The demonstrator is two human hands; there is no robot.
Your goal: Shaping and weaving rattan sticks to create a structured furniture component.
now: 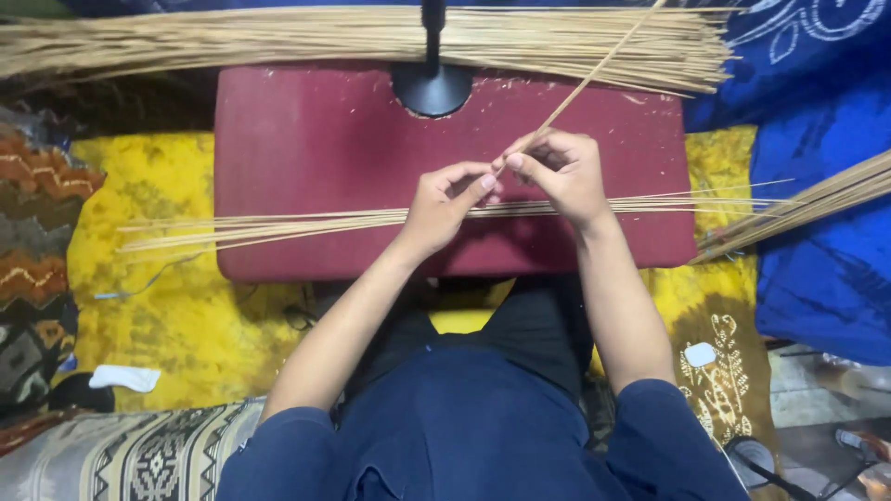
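Note:
My right hand point(560, 174) pinches the near end of one thin pale stick point(594, 72) that slants up and away to the right. My left hand point(445, 204) is beside it, its fingertips touching the same stick end at the middle of the dark red pad point(306, 139). Under both hands a small bundle of similar sticks point(278, 224) lies flat across the pad from left to right.
A thick pile of sticks point(278, 37) lies along the pad's far edge. A black round stand base point(432, 88) sits at the pad's far middle. More sticks point(817, 199) enter from the right over blue cloth point(817, 278). Yellow cloth point(158, 306) lies under the pad.

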